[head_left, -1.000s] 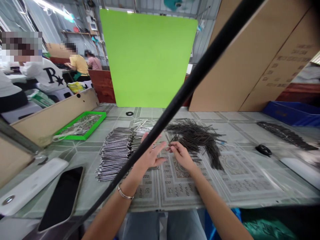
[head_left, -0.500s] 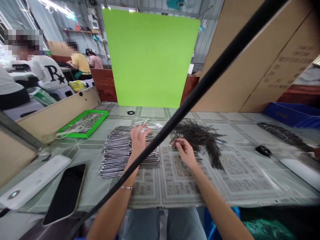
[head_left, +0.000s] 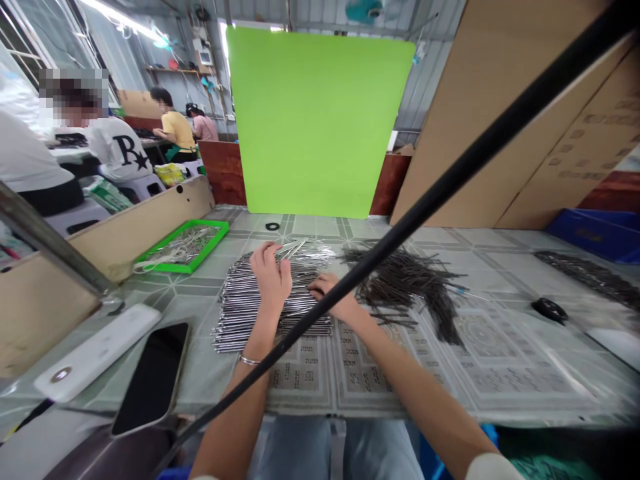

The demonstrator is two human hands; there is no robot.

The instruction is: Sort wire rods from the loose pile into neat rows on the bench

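Black smartphone (head_left: 151, 379), white plastic device (head_left: 97, 343), green tray (head_left: 208, 251), lime-green backdrop (head_left: 320, 123), blue crate (head_left: 597, 233)

Bright polished metal rods (head_left: 305, 327); matt dark rods (head_left: 407, 280), probably metal; glossy plastic tablecloth (head_left: 480, 380).

The table cover before me (head_left: 480, 387) is pale grey-green, printed with grey medallions and lattice bands. On it lie shiny silver metal rods (head_left: 237, 313) and, to their right, a heap of near-black metal rods (head_left: 405, 280). At the cover's left end sits a bright green plastic tray (head_left: 207, 252); beyond its far edge rises a lime-green backdrop board (head_left: 320, 120), and past its right end shows a cobalt-blue plastic crate (head_left: 595, 230).
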